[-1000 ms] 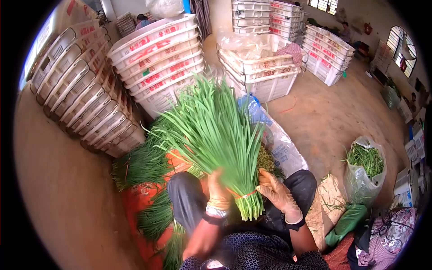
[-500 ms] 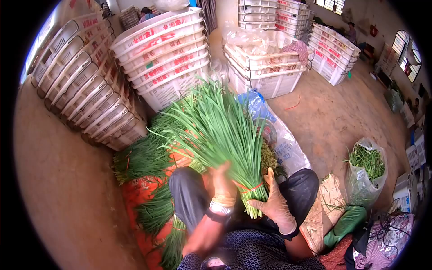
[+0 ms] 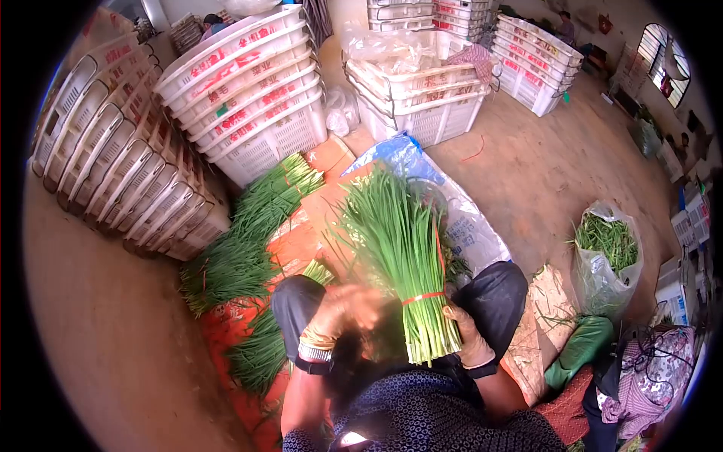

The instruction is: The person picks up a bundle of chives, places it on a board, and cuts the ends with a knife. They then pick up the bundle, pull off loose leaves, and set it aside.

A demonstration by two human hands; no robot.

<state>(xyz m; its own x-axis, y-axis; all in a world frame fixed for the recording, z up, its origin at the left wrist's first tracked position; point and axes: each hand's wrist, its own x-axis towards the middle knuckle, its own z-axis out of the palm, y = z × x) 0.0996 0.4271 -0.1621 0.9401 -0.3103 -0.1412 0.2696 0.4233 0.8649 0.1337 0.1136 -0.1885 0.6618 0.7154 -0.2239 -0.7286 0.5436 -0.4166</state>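
A thick bunch of long green stalks (image 3: 410, 256) stands between my knees, its pale cut ends toward me. A red band circles it near the base, and another red strip shows higher on its right side. My right hand (image 3: 468, 339), in a thin glove, grips the lower right of the bunch. My left hand (image 3: 350, 309) is left of the bunch, apart from it and blurred; its fingers are smeared. More bundles of green stalks (image 3: 233, 264) lie on the red and orange sheet (image 3: 222, 331) at the left.
Stacked white crates (image 3: 260, 98) stand at the back left, with others (image 3: 422, 109) behind the blue and white plastic sheet (image 3: 474, 218). A clear bag of greens (image 3: 610, 248) sits at the right. Beside it lie a green bundle (image 3: 580, 350) and patterned cloth (image 3: 655, 377). A person (image 3: 565, 29) is far back.
The bunch has become more upright, and its leaf tips have come lower and nearer. My left hand has moved left, away from the stalks. The view has shifted slightly.
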